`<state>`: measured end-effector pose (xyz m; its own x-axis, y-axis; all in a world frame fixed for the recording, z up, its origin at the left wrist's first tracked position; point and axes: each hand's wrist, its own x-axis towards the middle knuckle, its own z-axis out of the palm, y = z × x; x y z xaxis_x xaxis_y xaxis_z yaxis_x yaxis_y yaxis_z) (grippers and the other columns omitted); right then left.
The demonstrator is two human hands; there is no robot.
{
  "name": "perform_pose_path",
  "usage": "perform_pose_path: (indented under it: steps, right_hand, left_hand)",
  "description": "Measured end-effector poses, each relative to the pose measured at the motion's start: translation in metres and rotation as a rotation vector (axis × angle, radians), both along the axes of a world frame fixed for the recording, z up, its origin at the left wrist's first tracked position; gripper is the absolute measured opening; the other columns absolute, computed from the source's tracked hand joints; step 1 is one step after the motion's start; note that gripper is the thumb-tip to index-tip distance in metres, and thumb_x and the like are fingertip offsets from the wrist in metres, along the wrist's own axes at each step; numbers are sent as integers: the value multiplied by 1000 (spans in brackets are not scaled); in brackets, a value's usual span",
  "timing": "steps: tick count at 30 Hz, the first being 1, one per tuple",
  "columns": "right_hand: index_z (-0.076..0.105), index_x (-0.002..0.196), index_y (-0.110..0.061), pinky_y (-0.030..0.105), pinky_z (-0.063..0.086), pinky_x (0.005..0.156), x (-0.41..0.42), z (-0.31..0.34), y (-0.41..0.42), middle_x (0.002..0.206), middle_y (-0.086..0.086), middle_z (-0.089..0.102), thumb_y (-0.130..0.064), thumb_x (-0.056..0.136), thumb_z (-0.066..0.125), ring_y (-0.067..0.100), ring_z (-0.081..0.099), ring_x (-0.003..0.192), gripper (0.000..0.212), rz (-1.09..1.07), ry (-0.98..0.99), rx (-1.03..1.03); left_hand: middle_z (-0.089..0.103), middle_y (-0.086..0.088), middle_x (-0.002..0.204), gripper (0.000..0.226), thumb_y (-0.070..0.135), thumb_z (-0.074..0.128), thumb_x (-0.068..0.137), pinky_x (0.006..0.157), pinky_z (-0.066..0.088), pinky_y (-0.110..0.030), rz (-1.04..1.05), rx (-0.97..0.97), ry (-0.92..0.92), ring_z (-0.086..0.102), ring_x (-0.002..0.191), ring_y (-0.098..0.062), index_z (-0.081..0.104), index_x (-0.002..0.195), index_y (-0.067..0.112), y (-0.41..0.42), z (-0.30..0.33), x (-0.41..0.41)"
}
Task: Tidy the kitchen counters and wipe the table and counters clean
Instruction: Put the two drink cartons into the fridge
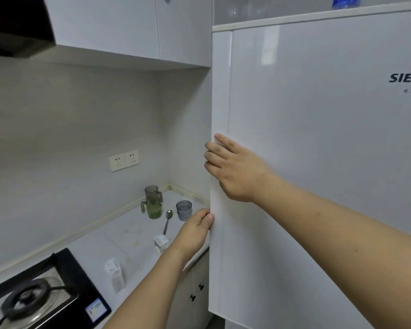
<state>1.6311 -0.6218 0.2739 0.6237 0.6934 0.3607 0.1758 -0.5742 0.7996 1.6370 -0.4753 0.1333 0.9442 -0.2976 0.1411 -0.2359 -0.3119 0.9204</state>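
At about seven o'clock the left hand (196,230) is pinching the tall fridge door's (318,162) left edge while the right hand (237,170) is hooking its fingers round that edge higher up; the glossy, stiff panel looks heavy and slippery, so the edge seems the sound hold.

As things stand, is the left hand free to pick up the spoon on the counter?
Probably not right away: the left hand grips the fridge door edge. The spoon lies uncovered just beside it, reachable once released.
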Motion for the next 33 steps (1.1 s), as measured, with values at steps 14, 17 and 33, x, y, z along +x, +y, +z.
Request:
perform_pose_path:
  steps: [14, 17, 33]
  right_hand:
    - [69, 106, 5, 50, 18, 114, -174, 0, 64, 116, 19, 66, -17, 84, 30, 36, 49, 128, 50, 52, -66, 47]
    - [68, 109, 6, 51, 17, 115, -209, -6, 68, 117, 19, 65, -17, 85, 34, 37, 46, 130, 48, 34, -86, 68]
    - [60, 121, 10, 48, 16, 116, -408, -12, 53, 126, 22, 60, -19, 84, 31, 35, 41, 134, 54, -123, -100, 92]
  left_hand:
    - [63, 11, 81, 16, 27, 49, 99, 66, 45, -15, 13, 75, -125, 57, 73, -3, 62, 90, 26, 59, -6, -177]
    - [61, 14, 78, 16, 26, 51, 98, 69, 44, -13, -22, 86, -132, 58, 75, 1, 59, 84, 28, 67, -3, -208]
    - [65, -5, 77, 23, 33, 55, 94, 65, 46, -32, -86, 188, -193, 60, 75, -21, 61, 82, 14, 47, 1, -397]
